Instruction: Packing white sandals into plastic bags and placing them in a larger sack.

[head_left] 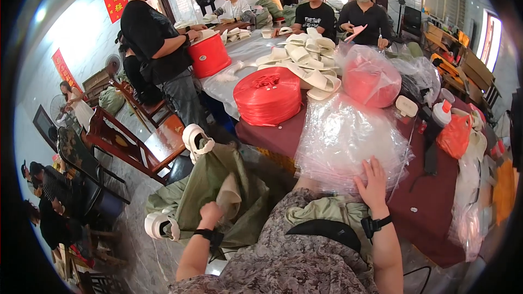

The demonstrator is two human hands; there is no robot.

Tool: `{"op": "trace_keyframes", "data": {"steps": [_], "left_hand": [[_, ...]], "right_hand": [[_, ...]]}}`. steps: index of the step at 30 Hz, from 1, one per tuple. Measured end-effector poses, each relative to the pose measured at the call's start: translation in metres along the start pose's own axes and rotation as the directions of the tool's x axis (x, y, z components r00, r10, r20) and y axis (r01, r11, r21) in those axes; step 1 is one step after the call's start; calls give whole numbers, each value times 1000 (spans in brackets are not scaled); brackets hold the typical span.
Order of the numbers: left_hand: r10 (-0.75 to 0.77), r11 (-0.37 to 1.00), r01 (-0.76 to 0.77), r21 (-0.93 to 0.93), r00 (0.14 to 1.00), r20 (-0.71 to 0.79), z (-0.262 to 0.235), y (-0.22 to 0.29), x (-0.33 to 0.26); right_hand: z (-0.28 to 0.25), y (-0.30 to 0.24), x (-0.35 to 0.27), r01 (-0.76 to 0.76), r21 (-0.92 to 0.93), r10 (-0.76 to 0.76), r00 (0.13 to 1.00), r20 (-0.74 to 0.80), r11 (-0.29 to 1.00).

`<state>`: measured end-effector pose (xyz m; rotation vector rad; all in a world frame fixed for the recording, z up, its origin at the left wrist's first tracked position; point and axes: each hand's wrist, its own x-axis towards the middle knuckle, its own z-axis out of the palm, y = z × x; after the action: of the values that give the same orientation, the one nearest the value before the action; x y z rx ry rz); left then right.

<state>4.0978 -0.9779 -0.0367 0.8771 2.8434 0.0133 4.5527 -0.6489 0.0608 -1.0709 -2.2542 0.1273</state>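
Observation:
My left hand (211,213) is closed at the mouth of an olive-green sack (190,190), gripping a blurred, pale slipper (229,191) over the opening. White rounded pieces, one at the far rim (197,140) and one at the near rim (161,225), sit on the sack's edge. On the table's near edge, my right hand (372,181) lies with fingers spread on a stack of clear plastic bags (348,136). Beyond the bags is a heap of cream slippers (305,57). Greenish cloth (329,209) lies across my lap.
A large roll of red twine (267,98) and a plastic-wrapped red roll (373,79) stand on the dark red tablecloth (406,207). A white bottle (441,113) and red bag (454,136) are at right. Wooden chairs (117,139) stand left; several people work around the table.

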Motion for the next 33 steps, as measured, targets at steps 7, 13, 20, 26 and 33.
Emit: {"op": "trace_keyframes", "data": {"steps": [7, 13, 20, 26, 33], "left_hand": [[23, 992, 43, -118, 862, 506, 182, -85, -16], [-70, 979, 156, -130, 860, 506, 133, -11, 0], [407, 900, -420, -119, 906, -117, 102, 37, -9], [299, 603, 186, -776, 849, 436, 135, 88, 1], [399, 738, 107, -666, 727, 559, 202, 35, -1]], "right_hand": [[-2, -8, 6, 29, 25, -29, 1000, -7, 999], [-3, 3, 2, -5, -36, 5, 1000, -22, 999], [1, -1, 4, 5, -1, -5, 1000, -20, 1000], [-1, 3, 0, -11, 3, 11, 998, -59, 1000], [1, -4, 3, 40, 6, -40, 999, -37, 999]]}}
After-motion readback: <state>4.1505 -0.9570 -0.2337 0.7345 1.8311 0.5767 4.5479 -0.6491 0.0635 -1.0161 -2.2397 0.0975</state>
